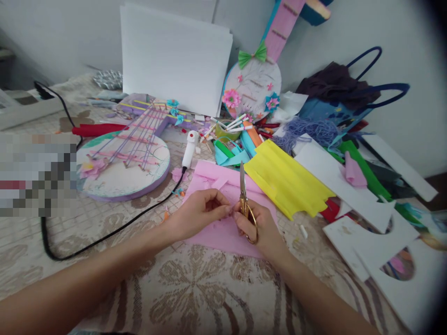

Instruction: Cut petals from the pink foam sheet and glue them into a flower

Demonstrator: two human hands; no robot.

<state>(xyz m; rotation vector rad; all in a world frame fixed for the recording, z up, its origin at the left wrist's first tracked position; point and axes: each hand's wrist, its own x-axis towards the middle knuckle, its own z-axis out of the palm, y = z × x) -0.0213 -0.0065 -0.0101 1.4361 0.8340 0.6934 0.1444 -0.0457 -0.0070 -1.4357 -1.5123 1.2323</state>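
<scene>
My right hand [256, 228] is closed round gold-handled scissors [243, 190], whose blades point up and away from me. Close beside it, my left hand [206, 209] is closed in a pinch, its fingertips meeting those of the right hand. A tiny bit of something pinkish may sit between them, too small to make out. Both hands are over a sheet of pink crepe paper [223, 239], which is partly rolled at its far edge. A pink strip [220, 179] lies on that sheet, just beyond my left hand.
A glue gun [189, 150] with a black cord lies beyond my left hand. A decorated paper stringed instrument [139, 174] rests at left; another [251, 86] leans on the wall. Yellow crepe paper [289, 179], blue yarn [307, 132] and white board offcuts [370, 232] fill the right side.
</scene>
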